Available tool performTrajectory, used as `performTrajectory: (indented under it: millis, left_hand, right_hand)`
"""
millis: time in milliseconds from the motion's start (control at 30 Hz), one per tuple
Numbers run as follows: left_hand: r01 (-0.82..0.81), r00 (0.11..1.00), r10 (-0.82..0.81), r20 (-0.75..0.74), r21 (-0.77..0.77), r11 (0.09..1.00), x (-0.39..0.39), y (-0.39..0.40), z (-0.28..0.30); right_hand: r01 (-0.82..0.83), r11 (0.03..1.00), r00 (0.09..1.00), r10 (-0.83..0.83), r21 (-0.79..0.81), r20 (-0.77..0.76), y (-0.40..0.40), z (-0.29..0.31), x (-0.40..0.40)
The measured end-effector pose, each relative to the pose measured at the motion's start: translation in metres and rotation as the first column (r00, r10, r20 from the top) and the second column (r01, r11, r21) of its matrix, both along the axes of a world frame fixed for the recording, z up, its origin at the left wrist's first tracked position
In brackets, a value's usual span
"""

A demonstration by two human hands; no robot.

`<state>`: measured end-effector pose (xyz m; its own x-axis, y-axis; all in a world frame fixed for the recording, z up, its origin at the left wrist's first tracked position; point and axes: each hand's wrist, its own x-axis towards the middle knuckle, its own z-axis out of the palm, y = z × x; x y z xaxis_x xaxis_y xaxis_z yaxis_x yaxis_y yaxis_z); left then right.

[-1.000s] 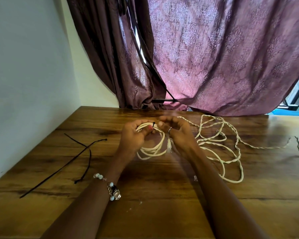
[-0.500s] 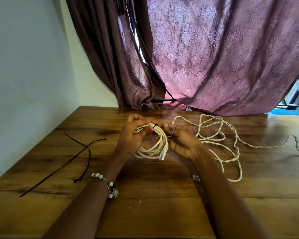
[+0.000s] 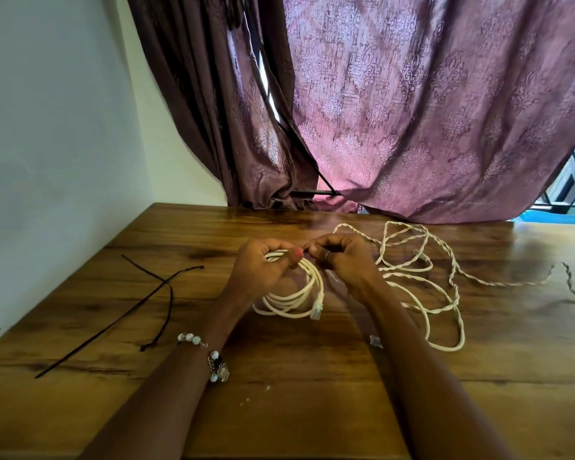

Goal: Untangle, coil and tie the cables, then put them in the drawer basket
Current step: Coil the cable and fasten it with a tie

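Observation:
A coiled cream cable [image 3: 299, 293] hangs just above the wooden table [image 3: 279, 376], its clear plug [image 3: 316, 310] pointing down. My left hand [image 3: 263, 270] grips the top of the coil, thumb pressed on the strands. My right hand [image 3: 342, 260] is curled at the same spot and pinches something small there; what it pinches is hidden by the fingers. To the right lies a second cream cable [image 3: 425, 277], twisted and loosely tangled, with its tail running off to the right edge. No drawer basket is in view.
Two black cable ties [image 3: 140, 303] lie crossed on the table's left side. A white wall borders the table on the left. Purple curtains [image 3: 412, 111] hang behind the far edge. A small clear connector [image 3: 375, 341] rests beside my right forearm.
The coil has been squeezed from a round loop into a tighter bundle hanging from my left hand. My right hand has closed in on the top of the coil.

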<state>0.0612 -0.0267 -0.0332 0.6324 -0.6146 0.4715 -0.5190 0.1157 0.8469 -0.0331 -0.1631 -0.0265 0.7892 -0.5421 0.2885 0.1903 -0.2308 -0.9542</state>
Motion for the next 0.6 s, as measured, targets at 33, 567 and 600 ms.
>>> performTrajectory:
  millis: [33, 567, 600]
  left_hand:
    - [-0.003, 1.000, 0.003, -0.009, -0.016, 1.000, -0.001, 0.000, 0.001]
    - [-0.007, 0.999, 0.011, 0.037, -0.106, 0.994, -0.005, -0.010, 0.005]
    - [-0.006, 0.996, 0.015, 0.083, -0.107, 0.994, -0.004, -0.010, 0.004]
  right_hand:
    - [0.029, 0.993, 0.999, -0.031, -0.112, -0.017, -0.001, 0.002, 0.000]
    - [0.601, 0.499, 0.799, -0.385, -0.625, 0.461, 0.026, 0.008, 0.001]
    - [0.619, 0.497, 0.786, -0.394, -0.608, 0.477, 0.026, 0.007, 0.002]
